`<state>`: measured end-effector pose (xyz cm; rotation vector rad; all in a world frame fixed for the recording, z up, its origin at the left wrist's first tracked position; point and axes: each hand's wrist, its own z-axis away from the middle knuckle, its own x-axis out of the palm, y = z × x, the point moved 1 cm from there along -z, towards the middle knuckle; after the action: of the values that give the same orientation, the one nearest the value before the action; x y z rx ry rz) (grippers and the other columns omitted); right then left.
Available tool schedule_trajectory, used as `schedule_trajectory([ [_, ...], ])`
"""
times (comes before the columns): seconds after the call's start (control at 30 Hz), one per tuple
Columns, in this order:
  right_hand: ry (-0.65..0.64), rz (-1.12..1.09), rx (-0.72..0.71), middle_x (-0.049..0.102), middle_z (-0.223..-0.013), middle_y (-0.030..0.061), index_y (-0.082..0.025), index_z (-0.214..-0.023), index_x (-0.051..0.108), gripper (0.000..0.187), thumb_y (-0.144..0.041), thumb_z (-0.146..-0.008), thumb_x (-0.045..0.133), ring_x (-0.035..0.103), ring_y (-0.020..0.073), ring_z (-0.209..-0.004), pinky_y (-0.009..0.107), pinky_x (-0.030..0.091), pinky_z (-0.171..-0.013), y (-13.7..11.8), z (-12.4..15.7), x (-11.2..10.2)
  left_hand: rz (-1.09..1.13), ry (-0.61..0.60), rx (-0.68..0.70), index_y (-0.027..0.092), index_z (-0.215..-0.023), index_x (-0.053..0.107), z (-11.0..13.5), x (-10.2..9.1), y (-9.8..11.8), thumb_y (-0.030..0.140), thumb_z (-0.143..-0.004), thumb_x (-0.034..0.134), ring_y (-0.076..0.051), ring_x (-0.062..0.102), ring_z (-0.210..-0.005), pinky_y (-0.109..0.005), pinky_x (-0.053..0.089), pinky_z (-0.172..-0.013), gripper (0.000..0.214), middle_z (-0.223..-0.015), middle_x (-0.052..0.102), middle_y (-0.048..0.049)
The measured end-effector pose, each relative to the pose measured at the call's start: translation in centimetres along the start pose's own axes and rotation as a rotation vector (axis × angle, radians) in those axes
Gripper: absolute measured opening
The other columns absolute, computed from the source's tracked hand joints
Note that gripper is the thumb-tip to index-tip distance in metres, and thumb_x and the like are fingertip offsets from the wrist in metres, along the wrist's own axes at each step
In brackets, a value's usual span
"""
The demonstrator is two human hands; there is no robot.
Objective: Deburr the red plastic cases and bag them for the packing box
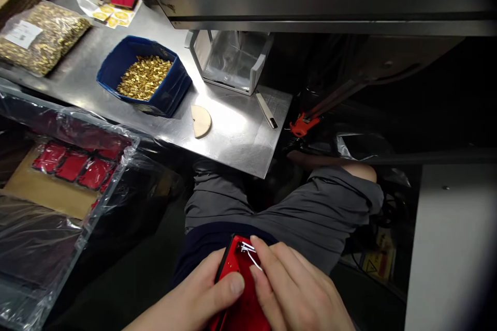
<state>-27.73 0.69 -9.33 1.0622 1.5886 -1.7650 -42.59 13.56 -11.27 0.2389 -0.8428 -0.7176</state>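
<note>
Over my lap, my left hand point(209, 287) grips a red plastic part with a black edge point(247, 300), its thumb pressed on the red face. My right hand point(297, 287) bends over the same part from the other side. Between its thumb and index finger is a thin, bright white, wire-like piece point(254, 259), which reaches the part's upper corner; its exact kind is not clear. Small metallic bits show in that corner. My right hand covers much of the red part's right side.
A steel table holds a blue bin point(176, 85) of small brass pieces, a bag of similar pieces point(46, 36), a half-round disc point(201, 121), a cutter knife point(266, 110) and a clear-walled holder point(236, 59). Left stands a plastic-lined crate point(128, 152) with red parts. Metal beams point(322, 2) overhang.
</note>
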Motion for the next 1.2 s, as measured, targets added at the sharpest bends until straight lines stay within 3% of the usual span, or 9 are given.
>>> schedule_trajectory([
  [0.13,0.028,0.03,-0.003,0.068,-0.08,0.0078,-0.003,-0.129,0.061,0.035,-0.015,-0.097,0.052,0.066,0.0189,-0.065,0.03,0.058,-0.054,0.0,0.3,0.3,-0.15,0.112,-0.06,0.025,-0.13,0.063,0.3,0.0,-0.3,0.065,-0.088,0.062,-0.03,0.061,-0.114,-0.036,0.049,-0.097,0.058,-0.118,0.069,-0.0071],
  [0.33,-0.017,0.004,0.021,0.069,-0.084,0.0091,-0.005,-0.129,0.061,0.034,-0.014,-0.1,0.047,0.066,0.0196,-0.07,0.03,0.059,-0.059,0.1,0.6,0.9,-0.258,0.011,-0.051,0.019,-0.134,0.057,0.0,-0.4,-0.3,0.071,-0.089,0.055,-0.032,0.058,-0.115,-0.04,0.048,-0.1,0.068,-0.126,0.066,-0.0099],
  [0.47,-0.035,-0.127,0.067,0.068,-0.084,0.0074,-0.011,-0.12,0.065,0.03,-0.014,-0.1,0.043,0.065,0.0194,-0.069,0.03,0.059,-0.059,0.0,0.0,0.4,-0.211,0.028,-0.096,0.019,-0.135,0.056,-0.1,-0.5,-0.3,0.069,-0.09,0.056,-0.031,0.057,-0.117,-0.041,0.046,-0.103,0.067,-0.124,0.067,-0.0083],
  [0.6,0.086,-0.364,0.308,0.071,-0.088,0.0021,-0.024,-0.116,0.066,0.024,-0.022,-0.102,0.048,0.07,0.0152,-0.075,0.022,0.06,-0.066,1.0,-0.1,-0.6,-0.047,0.045,-0.141,0.021,-0.134,0.058,0.1,-0.8,-1.2,0.068,-0.089,0.059,-0.031,0.06,-0.116,-0.041,0.045,-0.102,0.064,-0.12,0.07,-0.007],
  [0.7,0.225,-0.383,0.506,0.075,-0.1,-0.0006,-0.031,-0.122,0.065,0.024,-0.031,-0.1,0.055,0.074,0.013,-0.083,0.016,0.06,-0.071,2.3,0.9,-1.2,0.043,0.112,-0.131,0.02,-0.13,0.062,-0.1,-1.3,-2.3,0.066,-0.088,0.061,-0.029,0.063,-0.113,-0.038,0.048,-0.097,0.062,-0.12,0.071,-0.0085],
  [0.77,0.232,-0.354,0.563,0.076,-0.098,-0.0012,-0.032,-0.122,0.064,0.024,-0.034,-0.099,0.058,0.074,0.0127,-0.077,0.016,0.06,-0.067,2.8,1.4,-1.3,0.148,0.144,-0.092,0.021,-0.127,0.065,-0.3,-1.4,-2.7,0.066,-0.085,0.066,-0.027,0.066,-0.107,-0.035,0.051,-0.09,0.062,-0.117,0.072,-0.0091],
  [0.9,0.171,-0.326,0.446,0.073,-0.086,-0.0024,-0.029,-0.124,0.061,0.03,-0.033,-0.094,0.064,0.068,0.0117,-0.063,0.018,0.059,-0.059,2.4,0.7,-1.4,0.269,0.144,0.02,0.02,-0.121,0.07,-0.6,-1.0,-2.6,0.066,-0.082,0.071,-0.025,0.068,-0.102,-0.033,0.052,-0.089,0.06,-0.115,0.074,-0.0099],
  [1.03,0.078,-0.357,0.154,0.073,-0.102,0.003,-0.024,-0.119,0.061,0.026,-0.016,-0.095,0.057,0.07,0.0164,-0.086,0.026,0.061,-0.077,1.5,-1.2,-1.8,0.239,0.178,-0.008,0.018,-0.111,0.071,-0.5,-0.9,-2.0,0.066,-0.085,0.067,-0.024,0.068,-0.1,-0.032,0.05,-0.09,0.055,-0.107,0.075,-0.0077],
  [1.2,-0.045,-0.292,-0.004,0.072,-0.099,0.0048,-0.019,-0.121,0.061,0.029,-0.009,-0.096,0.05,0.068,0.019,-0.084,0.032,0.06,-0.077,1.2,-2.2,-1.7,0.186,0.017,0.015,0.019,-0.121,0.065,-0.7,-1.0,-1.4,0.068,-0.086,0.064,-0.026,0.068,-0.102,-0.035,0.049,-0.09,0.06,-0.108,0.072,-0.0086],
])
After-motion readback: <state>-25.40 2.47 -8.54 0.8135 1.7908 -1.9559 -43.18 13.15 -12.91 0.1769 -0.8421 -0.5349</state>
